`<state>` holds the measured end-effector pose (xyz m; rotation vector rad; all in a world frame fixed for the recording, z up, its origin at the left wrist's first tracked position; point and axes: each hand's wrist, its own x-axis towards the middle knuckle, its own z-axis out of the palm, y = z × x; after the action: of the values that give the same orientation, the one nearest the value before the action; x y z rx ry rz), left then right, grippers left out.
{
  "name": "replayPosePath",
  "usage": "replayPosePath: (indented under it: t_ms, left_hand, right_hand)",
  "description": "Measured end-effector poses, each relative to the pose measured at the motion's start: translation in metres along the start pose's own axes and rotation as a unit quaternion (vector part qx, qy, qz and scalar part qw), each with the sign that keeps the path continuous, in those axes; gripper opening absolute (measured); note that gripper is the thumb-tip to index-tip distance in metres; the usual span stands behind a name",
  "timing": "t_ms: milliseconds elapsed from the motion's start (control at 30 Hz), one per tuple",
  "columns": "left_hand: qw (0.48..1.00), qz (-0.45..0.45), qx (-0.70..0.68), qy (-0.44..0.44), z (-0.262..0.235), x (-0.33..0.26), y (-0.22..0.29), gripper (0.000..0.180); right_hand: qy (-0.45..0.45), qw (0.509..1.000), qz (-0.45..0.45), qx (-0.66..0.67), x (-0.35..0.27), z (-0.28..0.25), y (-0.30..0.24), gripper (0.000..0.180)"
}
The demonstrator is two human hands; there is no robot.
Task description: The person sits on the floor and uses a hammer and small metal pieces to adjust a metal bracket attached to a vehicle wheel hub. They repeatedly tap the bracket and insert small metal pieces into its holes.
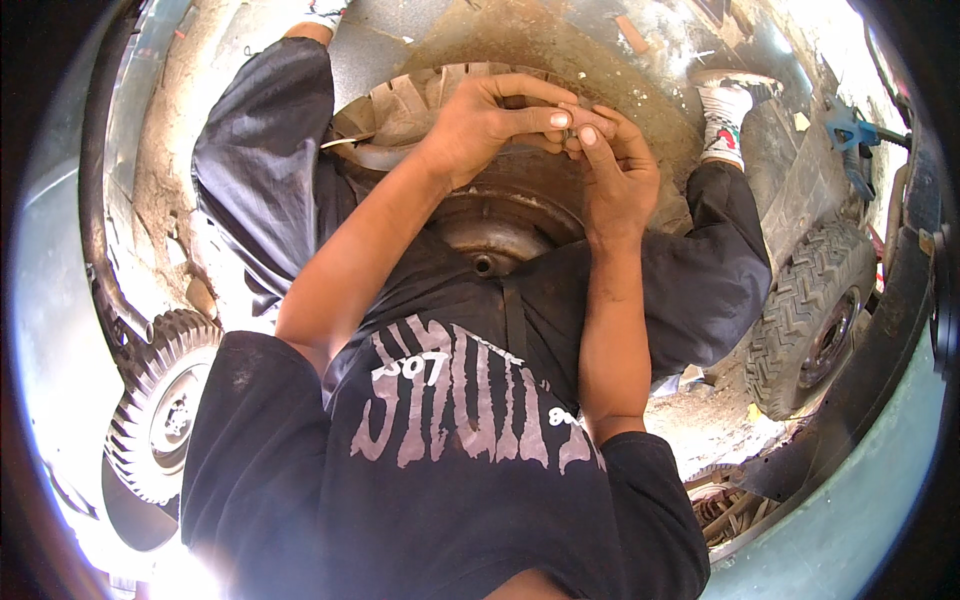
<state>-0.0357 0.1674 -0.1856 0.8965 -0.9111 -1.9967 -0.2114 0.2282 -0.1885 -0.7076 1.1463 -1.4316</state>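
Note:
My left hand (pixel 482 122) and my right hand (pixel 615 180) meet at the fingertips over a worn tyre (pixel 425 100). Both are closed in a pinch on something small, mostly covered by the fingers, so its kind cannot be made out. The tyre lies between my spread legs, dusty brown with chunky tread blocks. Nearer my body a rusty round metal piece (pixel 484 264) with a hole shows within it. A thin pale strip (pixel 345 143) sticks out by the tyre's left edge.
One treaded wheel (pixel 815 320) stands at the right and another wheel with a pale rim (pixel 165 415) at the left. A blue tool (pixel 852 132) is at the far right. A brick-coloured piece (pixel 632 35) lies on the stained floor (pixel 480 35) ahead.

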Motion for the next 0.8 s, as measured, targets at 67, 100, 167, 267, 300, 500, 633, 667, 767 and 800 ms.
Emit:
replayPosePath:
  t_ms: [67,100,167,267,300,500,633,667,767,800]
  left_hand:
    - [0.999,0.009,0.029,0.015,0.006,-0.004,-0.002,0.026]
    - [0.997,0.019,0.066,0.023,0.009,-0.006,-0.003,0.027]
    - [0.995,0.028,0.092,0.041,0.017,-0.011,-0.004,0.027]
    - [0.993,0.035,0.092,0.060,0.024,-0.015,-0.005,0.027]
    - [0.990,0.046,0.116,0.059,0.023,-0.015,-0.009,0.027]
    - [0.934,0.144,0.325,0.047,0.020,-0.011,-0.007,0.032]
    - [0.819,0.242,0.511,0.101,0.008,-0.002,-0.013,0.044]
    - [0.813,0.223,0.530,0.090,0.002,0.000,-0.016,0.047]
    - [0.795,0.175,0.579,0.051,-0.010,0.003,-0.026,0.053]
    - [0.790,0.164,0.590,0.041,-0.013,0.005,-0.028,0.053]
  right_hand:
    - [-0.006,1.000,0.011,0.028,-0.002,-0.003,0.007,0.028]
    - [-0.018,1.000,0.010,0.017,-0.004,-0.005,0.010,0.028]
    - [-0.016,0.999,0.008,0.035,-0.006,-0.004,0.013,0.026]
    - [0.027,0.994,0.015,0.106,-0.010,0.006,0.013,0.022]
    - [0.044,0.991,0.024,0.121,-0.011,0.008,0.014,0.021]
    - [0.078,0.996,-0.046,-0.023,-0.015,0.000,0.008,0.013]
    - [0.204,0.962,-0.043,-0.178,-0.012,-0.007,-0.008,0.011]
    - [0.183,0.951,-0.032,-0.246,-0.011,-0.014,-0.009,0.011]
    - [0.138,0.920,0.042,-0.364,-0.010,-0.024,-0.013,0.015]
    - [0.122,0.909,0.040,-0.397,-0.009,-0.026,-0.012,0.017]
